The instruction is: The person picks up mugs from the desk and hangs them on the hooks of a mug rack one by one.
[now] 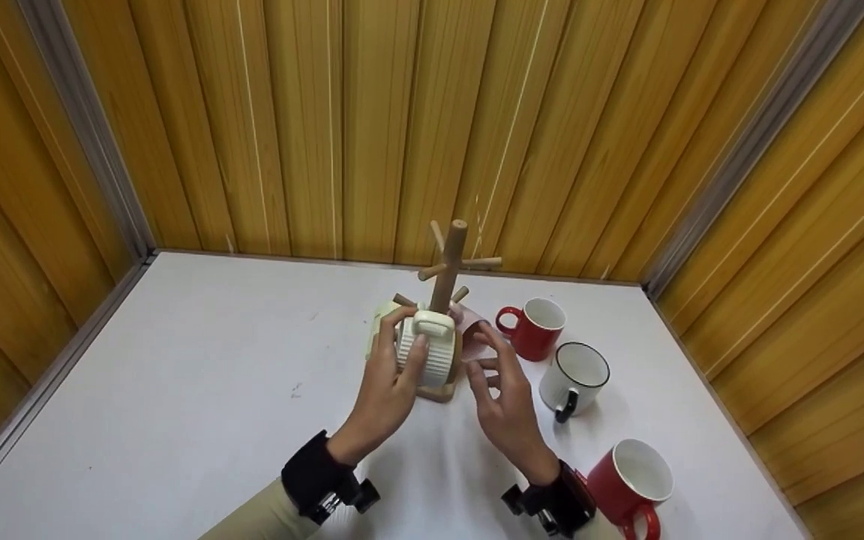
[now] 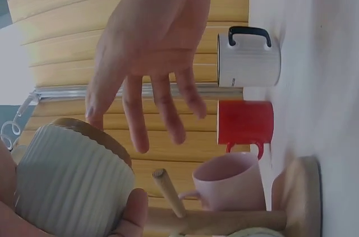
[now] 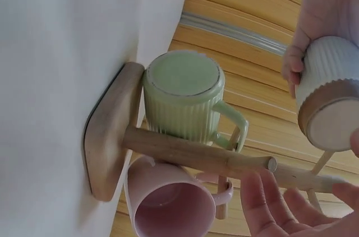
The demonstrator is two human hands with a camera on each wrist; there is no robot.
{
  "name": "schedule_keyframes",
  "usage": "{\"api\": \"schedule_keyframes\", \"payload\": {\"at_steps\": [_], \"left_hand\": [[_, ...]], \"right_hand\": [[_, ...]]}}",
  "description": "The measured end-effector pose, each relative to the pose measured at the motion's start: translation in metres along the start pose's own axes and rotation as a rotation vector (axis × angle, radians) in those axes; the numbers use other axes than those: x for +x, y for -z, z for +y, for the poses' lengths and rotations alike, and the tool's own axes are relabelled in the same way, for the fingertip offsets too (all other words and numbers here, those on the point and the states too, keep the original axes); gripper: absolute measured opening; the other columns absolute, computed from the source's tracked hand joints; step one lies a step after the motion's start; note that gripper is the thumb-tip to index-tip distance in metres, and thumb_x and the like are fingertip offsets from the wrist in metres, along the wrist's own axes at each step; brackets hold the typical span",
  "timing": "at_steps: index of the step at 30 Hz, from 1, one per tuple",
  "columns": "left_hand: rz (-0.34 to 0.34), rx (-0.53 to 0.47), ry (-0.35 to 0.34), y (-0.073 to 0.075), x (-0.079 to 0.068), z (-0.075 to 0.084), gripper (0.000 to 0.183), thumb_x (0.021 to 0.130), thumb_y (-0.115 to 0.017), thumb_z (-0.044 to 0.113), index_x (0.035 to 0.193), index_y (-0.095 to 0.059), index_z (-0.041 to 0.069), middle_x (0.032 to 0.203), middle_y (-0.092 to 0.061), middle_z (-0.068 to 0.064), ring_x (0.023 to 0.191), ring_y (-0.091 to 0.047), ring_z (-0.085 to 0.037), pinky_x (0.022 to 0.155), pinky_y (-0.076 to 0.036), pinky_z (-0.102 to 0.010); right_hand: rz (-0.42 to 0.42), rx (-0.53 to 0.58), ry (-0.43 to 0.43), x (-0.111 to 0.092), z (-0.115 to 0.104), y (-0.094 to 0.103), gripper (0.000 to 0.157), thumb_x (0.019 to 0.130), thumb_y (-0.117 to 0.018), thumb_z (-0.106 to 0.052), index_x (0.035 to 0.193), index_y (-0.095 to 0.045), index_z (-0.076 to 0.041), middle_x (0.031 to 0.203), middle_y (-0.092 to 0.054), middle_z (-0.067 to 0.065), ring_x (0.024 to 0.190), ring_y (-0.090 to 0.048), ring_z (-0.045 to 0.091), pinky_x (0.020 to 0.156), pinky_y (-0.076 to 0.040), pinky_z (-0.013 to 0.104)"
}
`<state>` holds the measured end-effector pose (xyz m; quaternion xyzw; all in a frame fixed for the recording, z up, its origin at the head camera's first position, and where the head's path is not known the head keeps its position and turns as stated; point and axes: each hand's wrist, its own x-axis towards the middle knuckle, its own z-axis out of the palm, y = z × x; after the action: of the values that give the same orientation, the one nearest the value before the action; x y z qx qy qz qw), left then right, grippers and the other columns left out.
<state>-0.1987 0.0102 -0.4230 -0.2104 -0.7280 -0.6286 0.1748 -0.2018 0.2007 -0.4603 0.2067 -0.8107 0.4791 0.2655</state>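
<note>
My left hand grips a white ribbed mug with a brown band at its base, its handle upward and toward me. This mug is in front of a wooden mug tree. Just right of it, my right hand holds nothing, with fingers spread and loosely bent. In the right wrist view its fingertips are close to a lower peg. A green ribbed mug and a pink mug hang by their handles from the tree's lower pegs. The upper pegs carry no mugs.
On the right side of the white table stand a red mug, a white mug with black rim and handle, and a nearer red mug beside my right wrist. Wood-patterned walls enclose the back and sides.
</note>
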Motion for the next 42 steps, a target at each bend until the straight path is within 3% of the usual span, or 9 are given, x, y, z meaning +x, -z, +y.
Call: {"api": "schedule_keyframes", "payload": {"at_steps": [4,8,13,16,22,27,35,39,42], "left_hand": [[-0.005,-0.032,0.007,-0.011,-0.004,0.0,0.039,0.109,-0.049,0.025,0.145,-0.039,0.014,0.117,-0.06,-0.006,0.095,-0.059,-0.018,0.076,-0.054,-0.036],[-0.001,-0.108,0.024,-0.02,-0.008,-0.001,0.041,0.11,-0.049,0.024,0.146,-0.037,0.011,0.121,-0.059,-0.007,0.097,-0.061,-0.02,0.074,-0.056,-0.037],[0.016,-0.165,0.073,-0.032,-0.015,-0.006,0.04,0.11,-0.048,0.025,0.147,-0.037,0.015,0.13,-0.056,-0.008,0.105,-0.059,-0.02,0.083,-0.054,-0.038],[0.021,-0.177,0.098,-0.037,-0.018,-0.009,0.04,0.11,-0.048,0.027,0.147,-0.037,0.016,0.139,-0.052,-0.008,0.116,-0.055,-0.019,0.093,-0.049,-0.04],[0.029,-0.203,0.113,-0.043,-0.019,-0.013,0.037,0.11,-0.047,0.028,0.144,-0.037,0.017,0.147,-0.047,-0.008,0.127,-0.052,-0.018,0.104,-0.045,-0.042],[0.034,-0.223,0.138,-0.047,-0.02,-0.013,0.039,0.111,-0.046,0.029,0.146,-0.035,0.016,0.152,-0.046,-0.012,0.13,-0.052,-0.019,0.107,-0.044,-0.042],[-0.023,-0.244,0.194,-0.051,-0.022,-0.016,0.042,0.111,-0.045,0.029,0.149,-0.032,0.016,0.133,-0.054,-0.015,0.109,-0.061,-0.022,0.086,-0.056,-0.041],[-0.089,-0.251,0.225,-0.05,-0.025,-0.02,0.047,0.111,-0.045,0.03,0.153,-0.029,0.017,0.13,-0.055,-0.016,0.094,-0.066,-0.022,0.074,-0.06,-0.046],[-0.118,-0.226,0.226,-0.048,-0.027,-0.024,0.049,0.11,-0.047,0.031,0.154,-0.03,0.017,0.133,-0.054,-0.015,0.092,-0.067,-0.022,0.075,-0.06,-0.047]], "right_hand": [[-0.001,0.127,-0.118,0.005,-0.008,0.001,0.053,0.109,-0.05,-0.016,0.159,-0.033,-0.021,0.145,-0.051,0.016,0.104,-0.066,0.021,0.078,-0.06,0.038],[0.003,0.19,-0.176,0.009,-0.015,0.0,0.05,0.112,-0.038,-0.022,0.161,-0.027,-0.026,0.148,-0.049,0.014,0.126,-0.054,0.025,0.092,-0.054,0.045],[-0.037,0.265,-0.172,0.01,-0.018,-0.003,0.048,0.113,-0.029,-0.025,0.161,-0.028,-0.023,0.149,-0.048,0.015,0.136,-0.046,0.027,0.105,-0.041,0.054],[-0.1,0.243,-0.143,0.007,-0.016,-0.007,0.046,0.113,-0.033,-0.024,0.158,-0.031,-0.018,0.149,-0.048,0.011,0.135,-0.046,0.024,0.111,-0.036,0.049],[-0.127,0.207,-0.136,0.002,-0.012,-0.01,0.048,0.109,-0.051,-0.022,0.153,-0.036,-0.012,0.14,-0.053,0.006,0.121,-0.056,0.022,0.1,-0.049,0.035],[-0.075,0.169,-0.128,-0.001,-0.012,-0.008,0.057,0.104,-0.061,-0.022,0.154,-0.035,-0.014,0.145,-0.052,0.005,0.122,-0.057,0.02,0.102,-0.049,0.038],[-0.021,0.223,-0.096,-0.002,-0.003,-0.002,0.048,0.102,-0.062,-0.012,0.145,-0.041,-0.01,0.126,-0.064,0.013,0.109,-0.066,0.025,0.085,-0.058,0.035],[-0.029,0.187,-0.11,0.001,0.002,0.006,0.042,0.103,-0.062,-0.015,0.142,-0.047,-0.013,0.126,-0.065,0.013,0.103,-0.067,0.024,0.079,-0.059,0.034],[-0.038,0.134,-0.122,0.003,0.004,0.012,0.042,0.102,-0.063,-0.019,0.141,-0.05,-0.013,0.127,-0.065,0.009,0.095,-0.067,0.023,0.073,-0.058,0.034]]}}
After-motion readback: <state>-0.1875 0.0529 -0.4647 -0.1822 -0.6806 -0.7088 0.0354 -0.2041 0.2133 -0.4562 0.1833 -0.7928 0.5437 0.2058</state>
